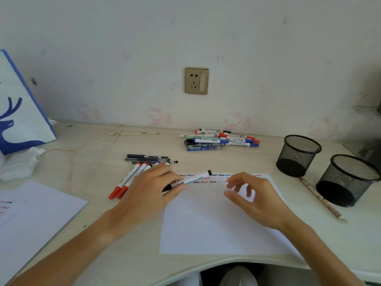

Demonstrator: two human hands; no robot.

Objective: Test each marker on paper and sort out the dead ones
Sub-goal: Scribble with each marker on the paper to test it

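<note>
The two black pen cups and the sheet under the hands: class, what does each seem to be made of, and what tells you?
Pen cups: probably metal wire mesh, matte black; the desk shows through the fine grid walls.
Sheet: paper, matte white; thin, flat, and it carries ink squiggles along its far edge.

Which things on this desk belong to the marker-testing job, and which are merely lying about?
Part of the job:
- marker held in the left hand
- test paper with squiggles
- far pile of markers
- near group of markers
- two mesh cups, perhaps for sorting

Lying about:
- pencil
- deer bag
- crumpled tissue
- wall socket
</note>
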